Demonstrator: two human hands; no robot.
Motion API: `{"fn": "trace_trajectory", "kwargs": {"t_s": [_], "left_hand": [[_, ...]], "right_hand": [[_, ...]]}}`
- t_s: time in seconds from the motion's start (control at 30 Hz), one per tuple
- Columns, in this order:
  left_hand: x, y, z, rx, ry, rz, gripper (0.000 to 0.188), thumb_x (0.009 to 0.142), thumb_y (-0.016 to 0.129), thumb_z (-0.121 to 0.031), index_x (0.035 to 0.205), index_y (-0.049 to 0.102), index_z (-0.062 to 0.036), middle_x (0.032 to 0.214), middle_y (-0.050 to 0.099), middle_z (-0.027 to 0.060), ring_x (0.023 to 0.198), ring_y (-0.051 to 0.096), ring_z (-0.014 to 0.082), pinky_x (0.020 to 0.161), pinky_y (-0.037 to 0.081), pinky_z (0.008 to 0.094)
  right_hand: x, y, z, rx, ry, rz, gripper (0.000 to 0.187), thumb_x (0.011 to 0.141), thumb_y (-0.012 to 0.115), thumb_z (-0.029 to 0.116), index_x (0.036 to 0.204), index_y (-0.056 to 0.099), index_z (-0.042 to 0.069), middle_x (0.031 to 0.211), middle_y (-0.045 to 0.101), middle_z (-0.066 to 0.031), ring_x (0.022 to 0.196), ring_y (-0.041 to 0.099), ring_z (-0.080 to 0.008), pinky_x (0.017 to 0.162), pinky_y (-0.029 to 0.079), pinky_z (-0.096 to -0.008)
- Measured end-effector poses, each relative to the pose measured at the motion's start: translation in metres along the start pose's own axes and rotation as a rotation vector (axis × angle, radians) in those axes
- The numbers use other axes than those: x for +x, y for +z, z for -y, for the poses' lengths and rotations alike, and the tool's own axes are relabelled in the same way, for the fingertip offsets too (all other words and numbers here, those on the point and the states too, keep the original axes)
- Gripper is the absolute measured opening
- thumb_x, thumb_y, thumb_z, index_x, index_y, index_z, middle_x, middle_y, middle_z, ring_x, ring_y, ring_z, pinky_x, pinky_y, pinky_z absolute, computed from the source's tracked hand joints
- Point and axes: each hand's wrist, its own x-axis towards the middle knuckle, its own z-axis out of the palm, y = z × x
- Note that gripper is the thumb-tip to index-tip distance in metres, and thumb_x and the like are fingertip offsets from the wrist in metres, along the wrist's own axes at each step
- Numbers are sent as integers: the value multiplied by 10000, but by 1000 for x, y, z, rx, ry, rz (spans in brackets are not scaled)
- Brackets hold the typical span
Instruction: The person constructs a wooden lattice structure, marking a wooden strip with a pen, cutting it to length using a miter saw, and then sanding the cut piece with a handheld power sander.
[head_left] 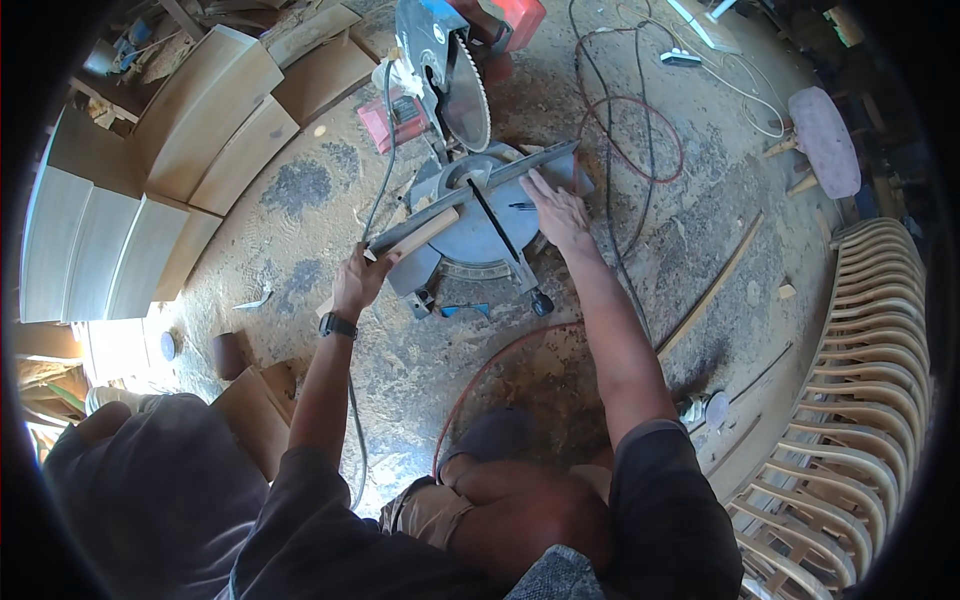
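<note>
A miter saw stands on the floor in front of me, its toothed round blade [468, 100] raised above the grey saw table [470, 240]. My left hand [358, 283] is closed around a short light wooden strip [425, 232], which lies along the left part of the metal fence [515, 172]. The strip's right end stops short of the dark slot in the table. On the other side of that slot, my right hand [560, 212] rests on the saw table with its fingers stretched toward the fence, holding nothing.
Wooden panels [205, 110] are stacked at the far left, and many curved wooden pieces [860, 370] stand in a row at right. A pinkish stool [825, 140], a red hose [480, 375], dark cables [642, 120] and a long wooden strip [712, 285] lie about. A dark cloth-covered shape [150, 490] is at lower left.
</note>
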Motion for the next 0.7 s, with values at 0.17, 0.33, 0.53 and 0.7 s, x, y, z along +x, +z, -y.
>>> {"fn": "trace_trajectory", "kwargs": {"t_s": [0.17,0.33,0.53,0.7], "left_hand": [[2,2,-8,-48,-5,58,905,860,699,-649,1374,533,76,1010,731,270,1034,702,427,862,544,481],[-1,0,9,-101,55,31,786,898,685,-600,1280,566,77,1034,725,286,1001,701,445,832,537,491],[4,-5,17,-64,154,-36,686,925,676,-568,1189,587,59,995,717,290,953,698,462,777,522,503],[9,14,20,-133,147,3,696,920,681,-584,1197,596,48,948,713,268,865,697,413,755,520,471]], "right_hand": [[-21,2,-95,109,773,289,269,960,593,189,1142,751,69,1225,706,-164,1094,712,-339,848,585,-452],[-87,-13,-85,85,735,253,421,919,630,139,1339,610,158,1066,741,-183,1036,724,-359,863,579,-485],[-210,19,-87,510,1041,-108,429,888,604,121,1314,606,169,1058,726,-211,978,709,-408,806,557,-522],[-431,2,-255,33,1697,-583,239,902,575,192,1066,660,40,880,715,-219,778,705,-376,715,540,-548]]}}
